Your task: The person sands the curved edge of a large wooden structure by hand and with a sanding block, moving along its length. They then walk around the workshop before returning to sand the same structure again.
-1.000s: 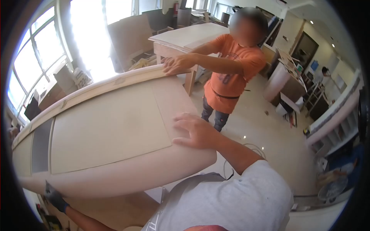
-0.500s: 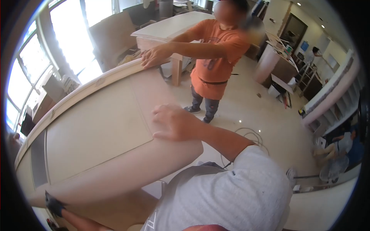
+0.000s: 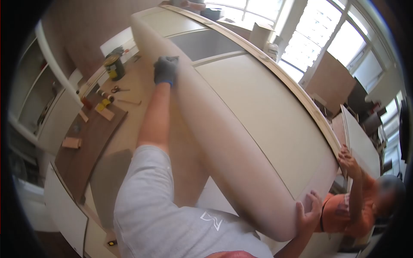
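Note:
A large curved panel (image 3: 262,116), pale with a rounded pinkish side, runs diagonally from upper left to lower right. My left hand (image 3: 166,70), in a dark grey glove, is closed on the panel's near edge toward its far end. Bare, my right hand (image 3: 309,210) grips the rounded lower right end, thumb and fingers bent over the surface. The undersides of the held edges are hidden. A co-worker in an orange shirt (image 3: 340,213) has hands (image 3: 348,161) on the opposite rim at the right.
Under the panel is a wooden work surface (image 3: 144,116) with a can (image 3: 114,68), scissors (image 3: 119,89), a tape roll and wood pieces. A brown curved board (image 3: 88,148) lies at its left. Another person's hands (image 3: 191,5) show at the panel's far end. Windows and boards stand behind.
The view has swung left, bringing the work surface into sight. My right hand has shifted to the panel's rounded end corner. My left hand remains at the near edge.

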